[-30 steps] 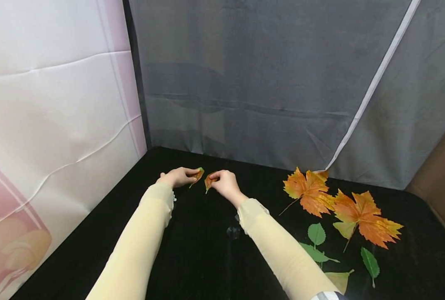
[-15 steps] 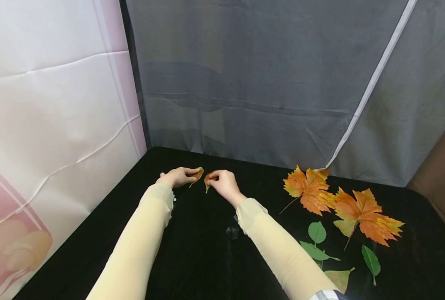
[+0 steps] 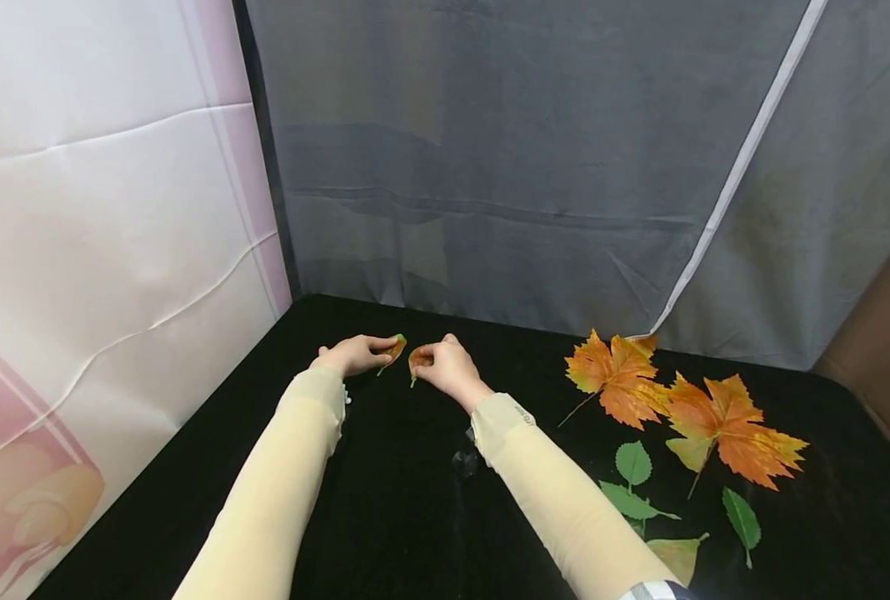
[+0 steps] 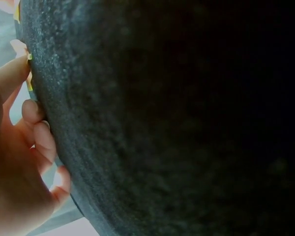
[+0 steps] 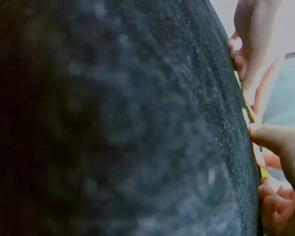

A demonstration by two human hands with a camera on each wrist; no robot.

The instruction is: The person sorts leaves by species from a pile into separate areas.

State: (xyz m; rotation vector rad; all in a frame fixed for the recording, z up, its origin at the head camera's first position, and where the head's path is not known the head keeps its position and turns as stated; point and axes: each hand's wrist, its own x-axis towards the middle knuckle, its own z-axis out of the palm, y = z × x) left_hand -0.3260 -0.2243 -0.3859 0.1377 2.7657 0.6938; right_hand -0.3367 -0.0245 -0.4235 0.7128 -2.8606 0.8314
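Over the far part of the black table, my left hand point(image 3: 351, 356) pinches a small orange-brown leaf point(image 3: 394, 350) with a green tip between thumb and fingers. A short gap to its right, a second small orange-brown leaf point(image 3: 417, 359) is pinched by my right hand point(image 3: 451, 367); its stem points down towards the cloth. The left wrist view catches the left thumb point(image 4: 12, 76) against the leaf's thin edge. From the right wrist both hands appear close together at the cloth, and a yellow bit of leaf point(image 5: 264, 172) shows by the right fingers. Much of each leaf is hidden.
Two large orange maple leaves point(image 3: 617, 383) lie at the right, slightly overlapping. Nearer are several green leaves point(image 3: 633, 463) and a paler leaf point(image 3: 677, 558). A small clear object point(image 3: 464, 463) sits beside the right sleeve. A grey curtain point(image 3: 490, 167) closes the back.
The right hand's fingers have shifted slightly on its leaf, with a fingertip now standing higher. The left hand holds its place; the head view has turned a little.
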